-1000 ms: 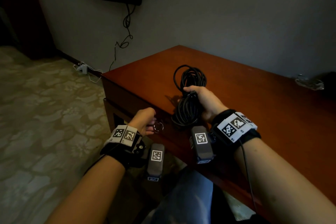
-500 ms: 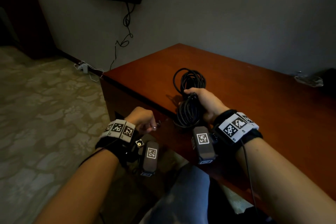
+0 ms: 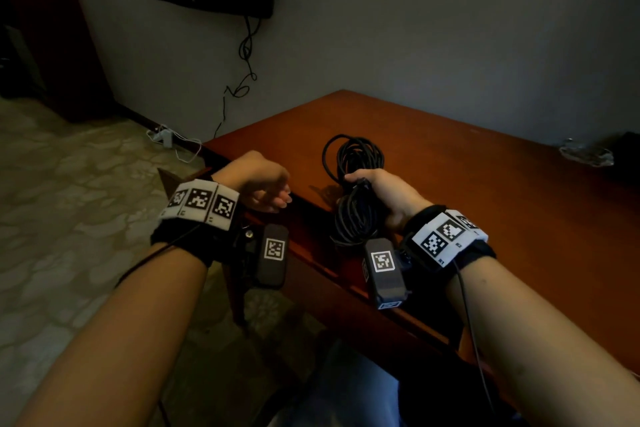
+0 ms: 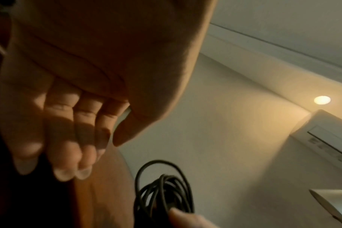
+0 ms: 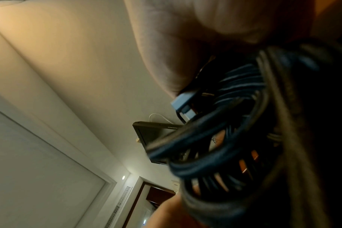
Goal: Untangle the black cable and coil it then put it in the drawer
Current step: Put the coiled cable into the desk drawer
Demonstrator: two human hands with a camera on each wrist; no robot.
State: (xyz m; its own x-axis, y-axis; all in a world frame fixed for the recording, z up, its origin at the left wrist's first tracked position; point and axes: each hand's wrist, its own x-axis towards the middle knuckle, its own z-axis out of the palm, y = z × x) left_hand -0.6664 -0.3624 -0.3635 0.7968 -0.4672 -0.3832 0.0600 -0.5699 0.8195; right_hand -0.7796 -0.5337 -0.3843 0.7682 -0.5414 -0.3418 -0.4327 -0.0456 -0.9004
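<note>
Your left hand [image 3: 258, 180] has risen from the ring pull on the drawer front to the desk's edge, and a wooden corner, probably the opened drawer [image 3: 173, 180], now juts out beyond your left wrist. The black cable [image 3: 353, 198] has not shifted: it is already coiled, a bundle of loops standing on the desk [image 3: 485, 218] near its front edge, with your right hand [image 3: 388, 194] wrapped round its middle and a plug end pinned under the thumb. Your left hand holds nothing; the wrist view shows its fingers [image 4: 68, 138] loosely bent, apart from the coil. Untangling and coiling look finished, so the step in hand is the stowing. Next you would carry the bundle left and down over the drawer without letting the loops spring loose. The drawer's inside is hidden behind your wrist, so its contents cannot be told.
</note>
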